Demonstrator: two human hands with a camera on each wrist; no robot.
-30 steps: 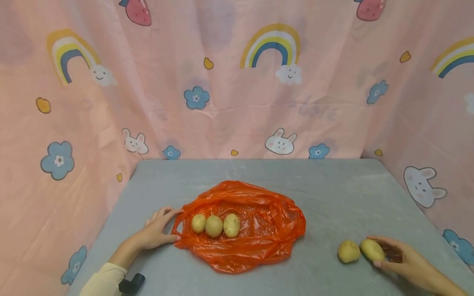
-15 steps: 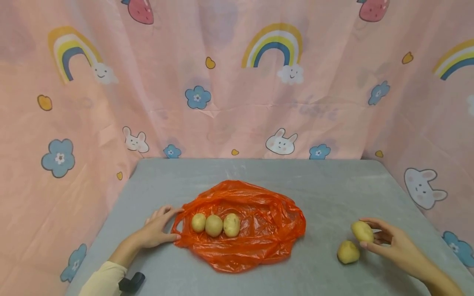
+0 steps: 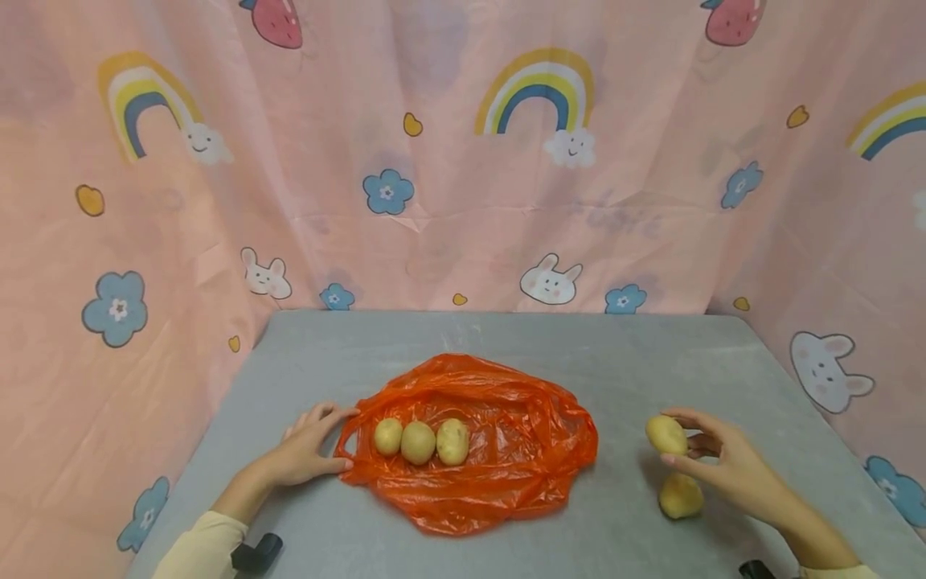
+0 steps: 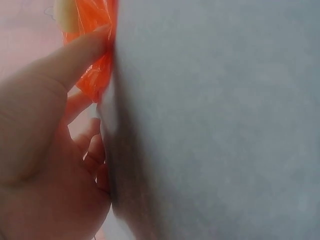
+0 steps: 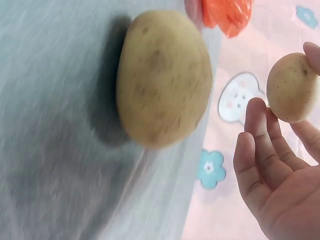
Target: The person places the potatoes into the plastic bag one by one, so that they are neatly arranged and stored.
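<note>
An orange-red plastic bag (image 3: 499, 498) lies spread flat on the table. On it sit three potatoes in a row: a left potato (image 3: 387, 437), a middle potato (image 3: 418, 443) and a right potato (image 3: 452, 442). With thumb and forefinger apart, my left hand (image 3: 304, 450) touches the bag's left end beside its handle hole. The left wrist view shows the thumb (image 4: 82, 52) against the plastic. Between thumb and fingertips, my right hand (image 3: 731, 462) pinches a potato (image 3: 666, 435), lifted off the table. Below it another potato (image 3: 681, 496) rests on the table, partly covered by the hand.
The grey table (image 3: 579, 346) is bounded at the back and sides by a pink patterned curtain (image 3: 448, 177). Black wrist devices show at the left wrist (image 3: 256, 553) and the right wrist (image 3: 755, 569).
My right hand has raised a potato from beside the other one and carried it left, to just above and behind it. The left hand and the bag have stayed put.
</note>
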